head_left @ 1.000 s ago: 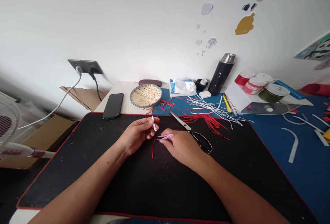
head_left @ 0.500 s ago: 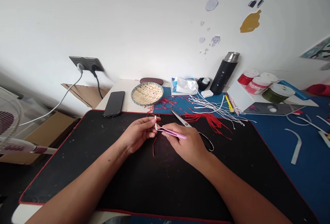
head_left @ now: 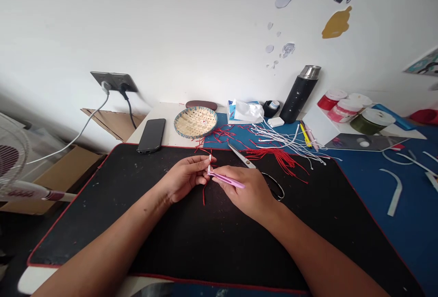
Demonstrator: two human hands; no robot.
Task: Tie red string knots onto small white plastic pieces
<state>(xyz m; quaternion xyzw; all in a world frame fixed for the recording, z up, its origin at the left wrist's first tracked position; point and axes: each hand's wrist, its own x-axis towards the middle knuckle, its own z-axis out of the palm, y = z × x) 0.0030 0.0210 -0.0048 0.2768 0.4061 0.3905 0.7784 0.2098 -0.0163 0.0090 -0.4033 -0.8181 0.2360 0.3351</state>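
Note:
My left hand (head_left: 186,176) pinches a small white strip (head_left: 210,164) between thumb and fingers. Thin red cord (head_left: 204,195) hangs down below those fingers; how it joins the strip is hidden. In my right hand (head_left: 244,192) is a pair of pink tweezers (head_left: 230,180), their tips at the lower end of the white strip. Whether the tips grip it is too small to tell. Scissors (head_left: 244,158) lie on the black mat (head_left: 191,251) just behind my right hand, partly covered by it.
Red cords (head_left: 277,156) and white cords (head_left: 278,137) lie behind the scissors. Farther back are a woven basket (head_left: 195,123), a phone (head_left: 151,136), a tissue box (head_left: 244,112) and a black thermos (head_left: 299,96). Spools (head_left: 372,122) stand at right, a fan (head_left: 15,160) at left.
The tweezer tips have come up against the lower end of the white strip, and the tweezers have tilted slightly. My left hand keeps its pinch. The view has shifted a little.

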